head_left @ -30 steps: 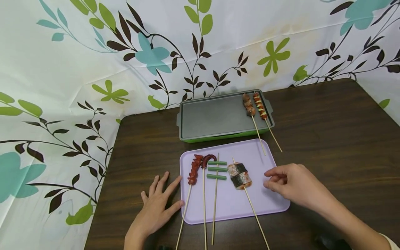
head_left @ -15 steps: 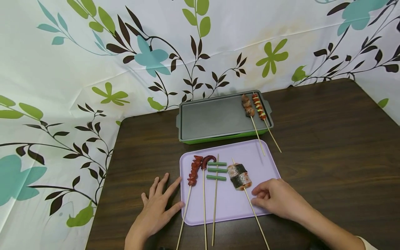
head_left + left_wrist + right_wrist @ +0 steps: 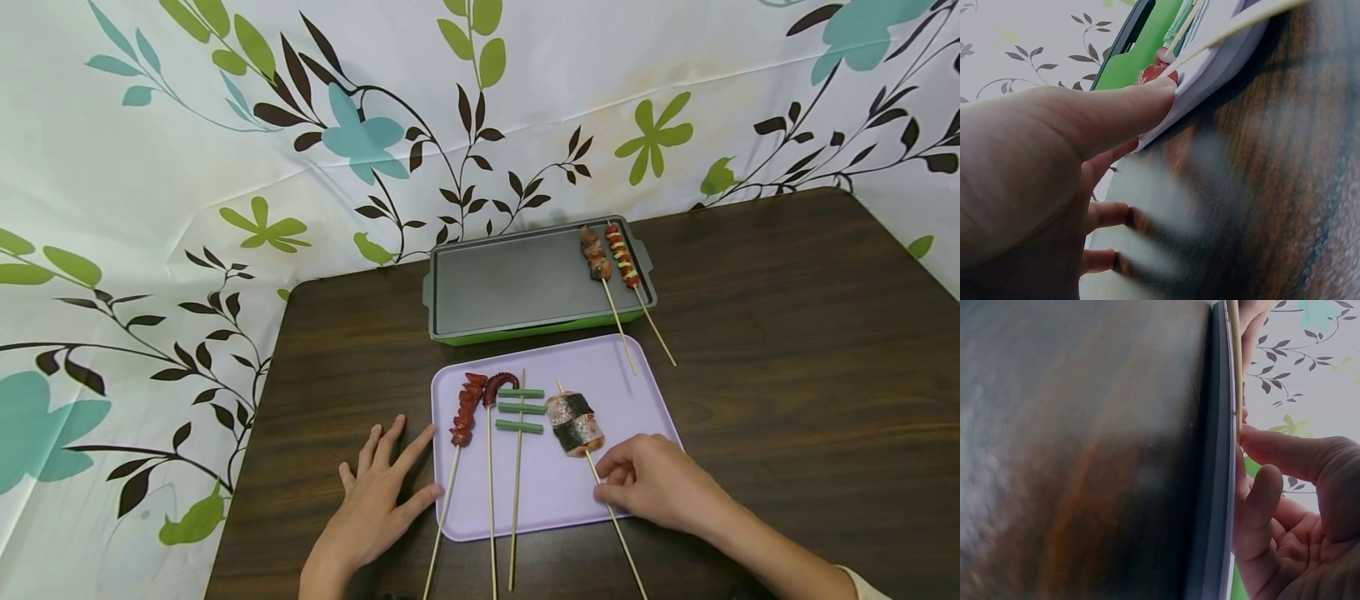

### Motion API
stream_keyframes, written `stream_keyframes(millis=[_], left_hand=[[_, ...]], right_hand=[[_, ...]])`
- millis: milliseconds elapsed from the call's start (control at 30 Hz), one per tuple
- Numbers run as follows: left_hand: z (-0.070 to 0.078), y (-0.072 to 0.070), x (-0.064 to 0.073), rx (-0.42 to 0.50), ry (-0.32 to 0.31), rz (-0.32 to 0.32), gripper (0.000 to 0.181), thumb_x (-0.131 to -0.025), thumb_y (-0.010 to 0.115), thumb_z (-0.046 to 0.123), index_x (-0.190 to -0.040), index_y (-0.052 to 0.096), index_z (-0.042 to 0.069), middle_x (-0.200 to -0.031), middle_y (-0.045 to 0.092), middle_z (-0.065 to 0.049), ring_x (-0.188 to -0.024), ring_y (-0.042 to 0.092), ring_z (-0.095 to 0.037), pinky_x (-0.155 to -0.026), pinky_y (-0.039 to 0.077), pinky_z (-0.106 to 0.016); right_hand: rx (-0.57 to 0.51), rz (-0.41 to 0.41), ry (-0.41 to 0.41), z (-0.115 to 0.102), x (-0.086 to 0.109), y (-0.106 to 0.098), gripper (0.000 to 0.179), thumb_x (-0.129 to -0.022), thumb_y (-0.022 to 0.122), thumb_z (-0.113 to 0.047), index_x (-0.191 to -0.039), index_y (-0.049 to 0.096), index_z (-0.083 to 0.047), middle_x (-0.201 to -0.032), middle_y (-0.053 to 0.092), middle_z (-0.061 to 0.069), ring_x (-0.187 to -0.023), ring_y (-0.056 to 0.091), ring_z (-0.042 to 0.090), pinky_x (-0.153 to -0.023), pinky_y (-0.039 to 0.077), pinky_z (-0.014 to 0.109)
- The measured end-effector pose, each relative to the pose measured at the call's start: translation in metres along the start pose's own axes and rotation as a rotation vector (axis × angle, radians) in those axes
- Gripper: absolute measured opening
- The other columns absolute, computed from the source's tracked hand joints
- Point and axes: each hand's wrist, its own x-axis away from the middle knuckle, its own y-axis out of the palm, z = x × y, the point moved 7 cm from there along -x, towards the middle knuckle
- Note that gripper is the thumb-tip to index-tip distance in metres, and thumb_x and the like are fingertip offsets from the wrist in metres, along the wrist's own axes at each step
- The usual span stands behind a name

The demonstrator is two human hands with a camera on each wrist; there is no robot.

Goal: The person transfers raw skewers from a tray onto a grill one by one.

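My right hand (image 3: 652,483) is over the right part of the lilac tray (image 3: 555,508), its thumb and forefinger pinching the stick of a skewer with dark-banded orange food (image 3: 574,423). In the right wrist view the thumb tip (image 3: 1254,440) meets that stick (image 3: 1235,362). My left hand (image 3: 371,500) lies spread on the table, its thumb touching the tray's left edge. Near that thumb lies a skewer of red pieces (image 3: 467,412). Beside it are a tentacle skewer (image 3: 495,387) and a skewer with three green stalks (image 3: 521,408).
A grey griddle pan (image 3: 517,279) with a green base stands behind the tray. On its right end lie a brown meat skewer (image 3: 595,252) and a red-and-yellow skewer (image 3: 622,254), their sticks jutting over the front. A floral cloth (image 3: 525,108) hangs behind the wooden table (image 3: 787,333).
My right hand has moved left from the tray's right edge to the stick of the dark-banded skewer. The left hand and the skewers have stayed in place.
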Motion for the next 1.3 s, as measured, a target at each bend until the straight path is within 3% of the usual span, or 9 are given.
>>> stream_keyframes(millis=[333,767,1300], left_hand=[[0.000,0.000,-0.001,-0.004,-0.003,-0.007,0.068,-0.092,0.057,0.059,-0.152,0.032,0.042,-0.162,0.018,-0.012,-0.145,0.008,-0.047,-0.088,0.006,-0.088],[0.000,0.000,-0.001,0.000,-0.006,-0.007,0.068,-0.092,0.057,0.059,-0.152,0.031,0.043,-0.162,0.018,-0.012,-0.145,0.007,-0.046,-0.089,0.005,-0.088],[0.000,0.000,0.000,-0.002,0.006,0.006,0.067,-0.092,0.058,0.058,-0.152,0.033,0.042,-0.161,0.019,-0.012,-0.145,0.008,-0.047,-0.089,0.006,-0.088]], right_hand=[[-0.035,-0.002,-0.009,0.003,0.001,-0.001,0.008,-0.078,0.080,-0.018,-0.081,0.074,-0.014,-0.064,0.059,-0.018,-0.059,0.053,-0.003,-0.055,0.046,0.021],[-0.059,-0.011,0.041,0.011,0.003,-0.005,0.008,-0.079,0.078,-0.017,-0.084,0.074,-0.011,-0.064,0.058,-0.015,-0.059,0.052,-0.001,-0.055,0.045,0.022],[-0.157,-0.026,0.036,0.008,0.006,-0.007,0.007,-0.082,0.077,-0.013,-0.083,0.071,-0.010,-0.066,0.058,-0.010,-0.060,0.053,0.001,-0.054,0.046,0.022]])
